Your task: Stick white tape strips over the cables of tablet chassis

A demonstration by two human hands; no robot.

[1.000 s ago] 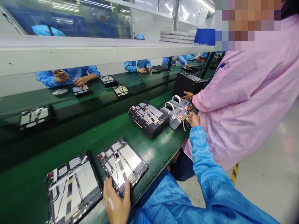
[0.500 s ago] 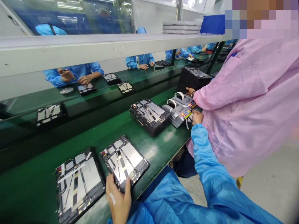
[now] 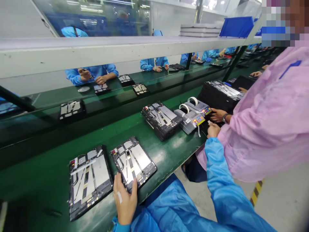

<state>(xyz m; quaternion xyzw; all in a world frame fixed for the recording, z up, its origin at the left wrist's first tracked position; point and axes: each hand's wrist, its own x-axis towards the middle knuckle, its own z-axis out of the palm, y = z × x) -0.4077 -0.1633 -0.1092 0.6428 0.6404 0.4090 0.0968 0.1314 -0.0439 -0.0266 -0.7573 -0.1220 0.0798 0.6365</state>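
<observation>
My left hand spans the near corner of an open-backed tablet, thumb on one edge and fingers along the other. The tablet lies flat with its silver battery, ribbon cables and boards showing. To its left is a second open tablet with a white strip across its top. My right hand is stretched out to the right, fingers pinched on a small white strip of tape. Close by stand two grey tape dispensers with white rolls and coloured buttons; a strip hangs from the nearer one.
A stack of open tablets sits left of the dispensers. At the right stands a person in a pink coat, one hand by the farther dispenser, before a taller black stack. A white shelf crosses above the green bench.
The view has swung left, so the scene shifts right. My right hand has drawn slightly away from the dispenser with the tape strip. My left hand stays on the tablet.
</observation>
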